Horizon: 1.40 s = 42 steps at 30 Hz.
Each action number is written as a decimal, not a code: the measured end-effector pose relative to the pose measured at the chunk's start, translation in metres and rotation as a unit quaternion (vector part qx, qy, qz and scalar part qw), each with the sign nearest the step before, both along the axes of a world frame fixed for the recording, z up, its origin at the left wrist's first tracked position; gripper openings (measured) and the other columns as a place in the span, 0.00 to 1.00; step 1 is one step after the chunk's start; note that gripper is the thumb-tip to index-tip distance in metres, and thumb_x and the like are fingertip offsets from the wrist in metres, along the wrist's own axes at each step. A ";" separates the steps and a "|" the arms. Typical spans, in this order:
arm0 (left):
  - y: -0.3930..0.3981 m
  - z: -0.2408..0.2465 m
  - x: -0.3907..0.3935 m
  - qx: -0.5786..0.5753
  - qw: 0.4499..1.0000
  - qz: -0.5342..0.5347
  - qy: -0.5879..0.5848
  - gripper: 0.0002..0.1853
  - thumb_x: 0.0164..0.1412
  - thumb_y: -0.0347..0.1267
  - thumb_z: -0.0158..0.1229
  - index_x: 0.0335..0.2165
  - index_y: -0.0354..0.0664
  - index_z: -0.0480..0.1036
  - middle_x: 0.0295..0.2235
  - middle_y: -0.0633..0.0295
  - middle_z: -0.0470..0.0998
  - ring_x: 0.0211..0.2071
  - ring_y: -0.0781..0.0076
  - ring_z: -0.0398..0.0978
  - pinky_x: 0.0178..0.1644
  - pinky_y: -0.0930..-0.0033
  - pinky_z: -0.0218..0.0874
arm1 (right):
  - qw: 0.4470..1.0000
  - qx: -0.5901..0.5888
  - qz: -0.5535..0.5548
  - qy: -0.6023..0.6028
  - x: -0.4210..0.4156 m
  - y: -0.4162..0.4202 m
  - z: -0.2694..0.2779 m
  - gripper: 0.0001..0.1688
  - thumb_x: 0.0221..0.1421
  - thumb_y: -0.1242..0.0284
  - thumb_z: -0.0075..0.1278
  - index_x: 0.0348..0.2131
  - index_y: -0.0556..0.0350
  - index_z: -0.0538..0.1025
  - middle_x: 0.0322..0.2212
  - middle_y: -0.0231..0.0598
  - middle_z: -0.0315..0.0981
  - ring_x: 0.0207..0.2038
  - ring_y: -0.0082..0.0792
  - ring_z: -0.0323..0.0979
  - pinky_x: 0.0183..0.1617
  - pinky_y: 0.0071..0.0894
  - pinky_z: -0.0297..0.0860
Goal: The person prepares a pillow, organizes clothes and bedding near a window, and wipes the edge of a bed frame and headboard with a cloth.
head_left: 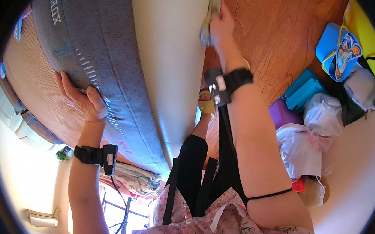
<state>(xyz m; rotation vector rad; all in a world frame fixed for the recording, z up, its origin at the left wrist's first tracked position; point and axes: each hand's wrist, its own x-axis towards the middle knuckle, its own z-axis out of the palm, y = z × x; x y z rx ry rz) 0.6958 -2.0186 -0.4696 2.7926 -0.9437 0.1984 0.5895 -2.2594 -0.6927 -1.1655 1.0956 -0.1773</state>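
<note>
My left hand (pixel 80 99) rests on the upper edge of a grey fabric-sided mattress (pixel 113 57), its thumb apart from the fingers. The top of the mattress carries a tan woven mat (pixel 35 72). Farther forward, my right hand (pixel 222 26) grips a pale, crumpled cloth (pixel 207 31). The cloth lies against the lower edge of a smooth cream bed side panel (pixel 165 51), where it meets the reddish-brown wood-grain floor (pixel 269 41). My right fingers are partly blurred, and some are hidden behind the hand. A black strapped device sits on each wrist.
On the right stand a blue plastic basket (pixel 330 45), a teal box (pixel 305 88), a purple container (pixel 281 113) and white plastic bags (pixel 301 146). My foot in a yellow slipper (pixel 207 107) is beside the panel. Folded bedding (pixel 135 178) lies at the bed's near end.
</note>
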 end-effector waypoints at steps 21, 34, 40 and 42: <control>-0.006 0.003 0.004 0.025 0.999 -0.010 -0.046 0.34 0.55 0.50 0.35 0.53 0.36 0.54 0.54 0.45 0.54 0.55 0.50 0.51 0.55 0.52 0.39 | 0.925 -0.367 0.073 -0.068 0.068 -0.010 0.102 0.29 0.37 0.84 0.40 0.45 0.54 0.67 0.41 0.52 0.65 0.43 0.48 0.65 0.46 0.35 0.62; -0.008 0.008 0.001 0.051 0.998 0.007 -0.044 0.34 0.54 0.48 0.36 0.53 0.35 0.54 0.55 0.44 0.53 0.55 0.48 0.51 0.56 0.50 0.38 | 0.886 -0.393 0.222 -0.100 0.043 0.019 0.139 0.29 0.28 0.88 0.47 0.35 0.42 0.73 0.41 0.41 0.63 0.43 0.50 0.59 0.47 0.44 0.60; -0.008 0.011 0.001 0.050 0.998 0.014 -0.033 0.34 0.54 0.50 0.35 0.51 0.34 0.55 0.54 0.41 0.54 0.55 0.45 0.51 0.56 0.47 0.37 | 0.844 -0.480 0.198 -0.137 0.143 -0.066 0.111 0.28 0.30 0.87 0.47 0.34 0.39 0.74 0.41 0.41 0.64 0.43 0.53 0.59 0.47 0.43 0.60; -0.009 0.006 0.002 0.042 0.998 0.012 -0.033 0.34 0.55 0.51 0.33 0.50 0.34 0.56 0.53 0.40 0.54 0.55 0.44 0.50 0.56 0.46 0.37 | 0.812 -0.513 0.230 -0.155 0.166 -0.098 0.101 0.27 0.31 0.85 0.47 0.35 0.38 0.73 0.42 0.43 0.63 0.42 0.55 0.61 0.47 0.44 0.61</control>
